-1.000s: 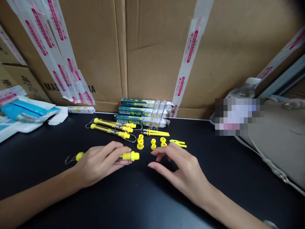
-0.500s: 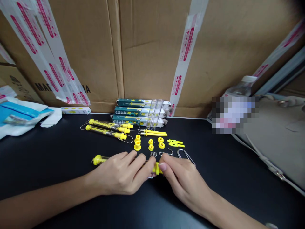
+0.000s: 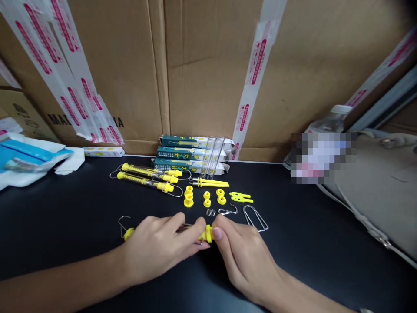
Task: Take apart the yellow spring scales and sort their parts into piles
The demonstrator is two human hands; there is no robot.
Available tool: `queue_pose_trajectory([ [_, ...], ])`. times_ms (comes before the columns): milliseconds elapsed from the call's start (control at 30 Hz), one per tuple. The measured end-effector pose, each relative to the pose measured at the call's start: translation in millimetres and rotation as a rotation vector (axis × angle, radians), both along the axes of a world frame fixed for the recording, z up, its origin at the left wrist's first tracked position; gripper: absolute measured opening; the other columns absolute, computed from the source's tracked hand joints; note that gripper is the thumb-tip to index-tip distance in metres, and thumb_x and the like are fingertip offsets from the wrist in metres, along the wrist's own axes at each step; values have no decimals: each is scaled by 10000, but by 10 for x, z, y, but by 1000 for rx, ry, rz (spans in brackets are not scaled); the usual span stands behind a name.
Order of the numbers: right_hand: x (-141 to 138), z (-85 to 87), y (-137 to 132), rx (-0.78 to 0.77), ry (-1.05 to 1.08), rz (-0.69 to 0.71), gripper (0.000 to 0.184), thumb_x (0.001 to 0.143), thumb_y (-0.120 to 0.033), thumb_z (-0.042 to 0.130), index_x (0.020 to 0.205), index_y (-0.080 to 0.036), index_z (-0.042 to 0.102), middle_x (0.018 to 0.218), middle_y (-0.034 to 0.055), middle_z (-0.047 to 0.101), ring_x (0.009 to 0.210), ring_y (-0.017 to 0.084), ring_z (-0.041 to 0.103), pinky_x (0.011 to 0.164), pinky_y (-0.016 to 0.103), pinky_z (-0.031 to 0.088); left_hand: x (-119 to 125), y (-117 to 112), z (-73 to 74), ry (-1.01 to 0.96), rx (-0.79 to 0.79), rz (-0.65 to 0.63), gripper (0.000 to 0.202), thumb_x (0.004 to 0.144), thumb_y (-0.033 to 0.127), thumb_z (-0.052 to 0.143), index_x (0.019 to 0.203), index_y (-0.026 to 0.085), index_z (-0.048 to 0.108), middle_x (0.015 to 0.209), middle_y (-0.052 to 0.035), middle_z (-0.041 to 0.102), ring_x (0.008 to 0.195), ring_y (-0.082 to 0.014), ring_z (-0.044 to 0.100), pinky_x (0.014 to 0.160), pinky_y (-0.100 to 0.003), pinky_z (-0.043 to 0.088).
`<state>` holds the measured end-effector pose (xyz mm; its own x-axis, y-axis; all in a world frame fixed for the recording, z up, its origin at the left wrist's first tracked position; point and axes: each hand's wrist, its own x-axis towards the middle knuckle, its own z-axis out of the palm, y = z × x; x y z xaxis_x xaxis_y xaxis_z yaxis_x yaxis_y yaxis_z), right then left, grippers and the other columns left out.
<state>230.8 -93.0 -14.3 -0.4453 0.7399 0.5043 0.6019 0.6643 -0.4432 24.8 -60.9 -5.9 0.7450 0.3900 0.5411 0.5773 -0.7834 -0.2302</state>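
Spring scale (image 3: 207,234) sits btwn left hand (image 3: 159,248), clenched round tube, & right hand (image 3: 246,261), pinching yellow end.

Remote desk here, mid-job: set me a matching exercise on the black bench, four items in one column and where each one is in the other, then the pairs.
Items:
1. yellow-capped spring scale
2. clear tubes
3. small coil spring
4. long wire loop

Places:
A. on the bench, left of the wire hook
B. between the left hand and right hand
C. on the bench, right of the wire hook
D. propped against the stacked green boxes

Pairs: 1-B, 2-D, 3-A, 4-C
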Motion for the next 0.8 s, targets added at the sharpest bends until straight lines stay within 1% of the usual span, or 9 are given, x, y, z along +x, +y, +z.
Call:
queue_pose_trajectory([
  [100,10,-1,3,100,-20,22,282,1035,-170,273,786,-218,397,656,-29,444,498,121,411,487,262,314,-2,-38,0,0,9,-9,302,1047,386,309,1096,216,553,665,38,581,407,-124,583,371,-258,392],
  [167,47,6,24,136,-47,61,276,1040,-192,272,809,-209,423,671,-11,474,511,133,419,487,272,321,0,-40,-5,9,10,-14,308,1045,394,305,1103,216,550,673,34,585,407,-131,584,368,-264,390],
  [233,97,21,58,155,-89,116,266,1040,-210,277,837,-199,448,703,17,518,543,152,442,503,284,349,0,-26,-17,15,2,-10,310,1044,389,305,1113,215,552,674,32,582,420,-135,591,370,-262,389],
  [333,166,43,114,135,-105,144,204,1025,-166,313,920,-179,488,780,52,582,613,171,509,546,292,406,-4,1,-30,12,8,15,288,1039,362,330,1134,212,557,677,27,578,435,-133,597,395,-249,409],
  [467,203,1,155,72,-10,136,125,999,-120,417,1040,-189,513,868,44,632,713,161,602,613,271,473,-2,8,-9,-1,79,30,250,1030,326,370,1146,208,556,713,5,603,451,-137,606,448,-247,457],
  [600,191,-87,153,70,99,151,236,957,-20,437,1083,-200,523,926,46,649,812,146,648,715,242,530,11,0,2,-5,85,40,266,1041,334,334,1125,206,552,705,6,606,422,-133,583,438,-248,451],
  [667,187,-96,149,89,132,172,284,941,18,427,1097,-194,532,948,55,652,849,143,652,748,236,540,15,3,-13,1,68,42,273,1039,347,339,1135,198,546,720,1,617,430,-136,589,428,-252,444],
  [733,189,-70,148,100,157,196,274,940,16,442,1097,-185,544,964,66,656,879,151,654,773,247,543,18,10,-27,7,56,36,269,1034,350,361,1137,179,541,740,-9,635,470,-146,616,434,-259,446],
  [800,194,-23,149,82,186,212,188,948,-53,512,1077,-180,558,954,68,663,876,164,661,777,263,546,23,17,-27,-7,56,27,269,1033,346,369,1121,157,540,755,-17,653,514,-153,638,458,-266,459],
])
